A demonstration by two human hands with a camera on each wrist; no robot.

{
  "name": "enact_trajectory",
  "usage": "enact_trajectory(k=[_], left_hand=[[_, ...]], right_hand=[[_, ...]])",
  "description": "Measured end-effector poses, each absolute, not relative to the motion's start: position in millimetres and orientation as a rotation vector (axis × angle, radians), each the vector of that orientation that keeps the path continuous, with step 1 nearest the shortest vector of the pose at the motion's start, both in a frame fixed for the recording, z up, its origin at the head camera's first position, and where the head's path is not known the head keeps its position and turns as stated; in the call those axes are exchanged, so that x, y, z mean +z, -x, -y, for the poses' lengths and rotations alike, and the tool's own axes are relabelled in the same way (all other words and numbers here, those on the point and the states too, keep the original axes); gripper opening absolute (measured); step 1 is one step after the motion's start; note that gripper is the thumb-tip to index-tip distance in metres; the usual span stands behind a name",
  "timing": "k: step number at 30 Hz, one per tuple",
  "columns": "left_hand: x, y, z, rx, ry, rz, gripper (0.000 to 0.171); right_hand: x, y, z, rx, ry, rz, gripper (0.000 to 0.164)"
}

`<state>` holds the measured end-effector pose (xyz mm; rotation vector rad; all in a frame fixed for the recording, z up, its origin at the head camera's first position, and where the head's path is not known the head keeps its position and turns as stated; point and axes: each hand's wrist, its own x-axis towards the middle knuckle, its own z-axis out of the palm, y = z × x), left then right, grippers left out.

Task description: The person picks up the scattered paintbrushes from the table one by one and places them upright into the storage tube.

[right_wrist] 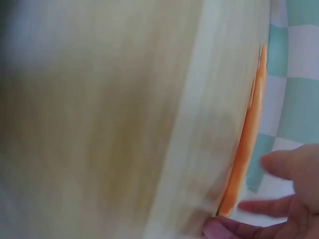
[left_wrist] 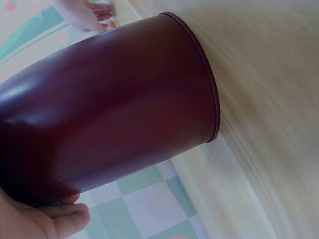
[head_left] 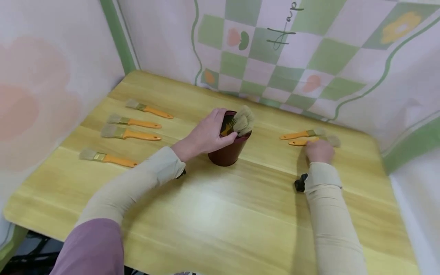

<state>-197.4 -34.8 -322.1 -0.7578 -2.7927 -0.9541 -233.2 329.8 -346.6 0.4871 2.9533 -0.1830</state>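
A dark red pot [head_left: 225,152] stands on the wooden table, with paintbrushes [head_left: 245,120] inside it, pale bristles upward. My left hand [head_left: 209,133] grips the pot near its rim, thumb on the near side. The left wrist view shows the pot's smooth wall [left_wrist: 114,99] close up. To the right, two paintbrushes with orange handles lie side by side. My right hand [head_left: 319,151] is at the nearer paintbrush [head_left: 299,142]; the farther paintbrush [head_left: 297,135] lies just behind. In the right wrist view, the fingers are spread beside an orange handle [right_wrist: 246,144], one fingertip at its end.
Several more paintbrushes [head_left: 144,136] with orange handles lie spaced out on the left of the table [head_left: 206,221], bristles pointing left. A patterned cloth [head_left: 271,57] hangs behind the table's back edge. Pale cloth also hangs along both sides.
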Motion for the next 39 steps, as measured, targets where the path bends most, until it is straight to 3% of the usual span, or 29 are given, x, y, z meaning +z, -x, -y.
enact_trajectory(k=[7,19,23,25,28,32,39], left_hand=[[-325,193,33,-0.986,0.743,2.793,0.078],[-323,197,31,-0.964,0.754,2.796,0.077],[-324,197,31,-0.979,0.755,2.784,0.076],[-325,197,32,-0.974,0.747,2.78,0.075],[-326,197,32,-0.962,0.746,2.778,0.075],[-326,199,30,-0.961,0.771,2.776,0.077],[-324,200,33,-0.955,0.769,2.798,0.079]], right_hand=[[-353,230,-335,-0.185,-0.359,-3.06,0.045],[-343,226,-331,-0.077,-0.333,-2.946,0.048],[-342,221,-326,-0.101,-0.434,-2.929,0.031],[-342,221,-327,-0.157,-0.5,-2.93,0.035],[-343,224,-332,-0.201,-0.571,-2.93,0.057],[-345,225,-346,-0.215,-0.577,-2.947,0.063],[-347,224,-356,-0.25,-0.473,-2.969,0.045]])
